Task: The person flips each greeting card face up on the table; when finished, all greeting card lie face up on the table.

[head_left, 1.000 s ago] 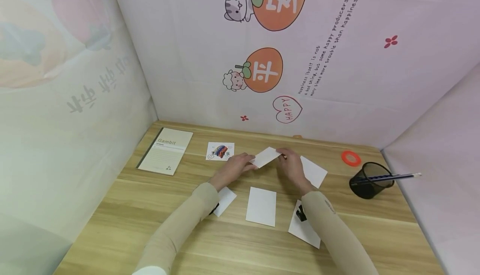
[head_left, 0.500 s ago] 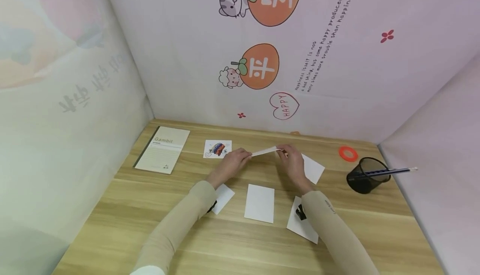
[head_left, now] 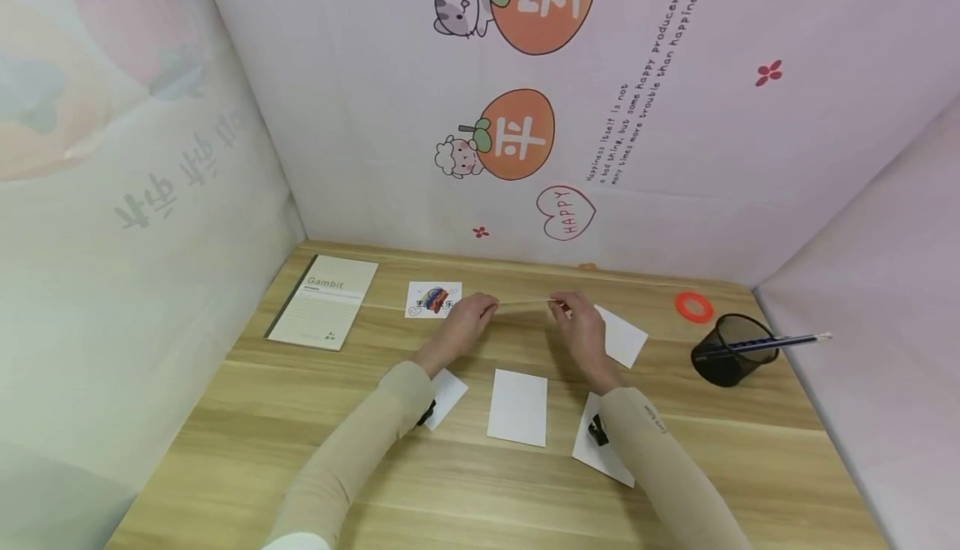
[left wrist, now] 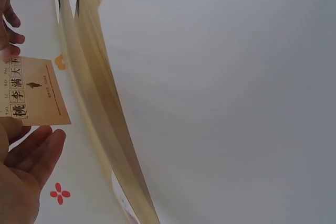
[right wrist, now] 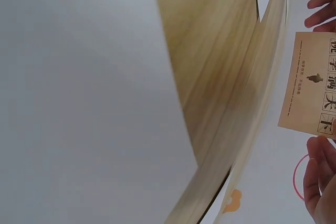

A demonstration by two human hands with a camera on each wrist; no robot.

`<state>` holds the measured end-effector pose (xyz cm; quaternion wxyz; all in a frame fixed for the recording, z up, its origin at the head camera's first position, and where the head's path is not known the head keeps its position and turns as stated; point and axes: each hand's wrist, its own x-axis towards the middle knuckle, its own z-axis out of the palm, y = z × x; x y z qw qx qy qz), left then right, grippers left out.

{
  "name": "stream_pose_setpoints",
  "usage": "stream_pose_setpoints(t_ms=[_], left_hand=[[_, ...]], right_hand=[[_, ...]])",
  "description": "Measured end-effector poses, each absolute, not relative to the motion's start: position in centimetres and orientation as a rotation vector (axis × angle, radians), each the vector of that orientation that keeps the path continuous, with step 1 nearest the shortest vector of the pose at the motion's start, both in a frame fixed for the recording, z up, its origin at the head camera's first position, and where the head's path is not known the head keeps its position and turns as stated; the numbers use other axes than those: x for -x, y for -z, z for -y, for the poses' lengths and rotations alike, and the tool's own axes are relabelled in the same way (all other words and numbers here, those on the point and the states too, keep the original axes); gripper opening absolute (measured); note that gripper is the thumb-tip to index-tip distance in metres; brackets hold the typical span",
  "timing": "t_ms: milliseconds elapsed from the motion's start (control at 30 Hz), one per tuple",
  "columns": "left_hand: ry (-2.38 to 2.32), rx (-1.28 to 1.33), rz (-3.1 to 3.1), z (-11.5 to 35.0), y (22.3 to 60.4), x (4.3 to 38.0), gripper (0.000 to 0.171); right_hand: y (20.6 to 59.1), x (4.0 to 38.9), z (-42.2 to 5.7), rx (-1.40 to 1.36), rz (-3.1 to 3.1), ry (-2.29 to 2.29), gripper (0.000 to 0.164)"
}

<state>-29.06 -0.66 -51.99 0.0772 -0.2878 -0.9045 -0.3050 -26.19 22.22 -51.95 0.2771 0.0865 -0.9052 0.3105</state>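
A tan card [left wrist: 44, 93] printed with large Chinese characters is held up between both hands. In the head view the card [head_left: 525, 301] appears edge-on as a thin line. My left hand [head_left: 468, 319] pinches its left end, thumb on the printed face in the left wrist view. My right hand [head_left: 583, 325] pinches the opposite end, with the fingers behind it. On the table below lie blank white cards: one in the middle [head_left: 517, 407], one under the left wrist [head_left: 450, 396], one under the right wrist [head_left: 600, 458], and one beside the right hand [head_left: 621, 336].
A Gambit notebook [head_left: 324, 302] lies at the back left, and a card with a colourful drawing [head_left: 431, 299] is next to the left hand. To the right are an orange-red ring [head_left: 693, 307] and a black mesh pen cup [head_left: 725, 360] with pencils [head_left: 787, 342]. Fabric walls enclose the table.
The card between my hands has tilted from showing its white face to nearly edge-on in the head view. Both hands keep their hold at its ends, and the head view has shifted slightly.
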Motion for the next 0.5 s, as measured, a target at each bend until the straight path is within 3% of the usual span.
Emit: stream_pose_setpoints(t_ms=[500], left_hand=[[1.174,0.705,2.641,0.50,51.95,29.41,0.011]], right_hand=[[51.77,26.06,-21.78,-0.229,2.397,-0.882,0.016]])
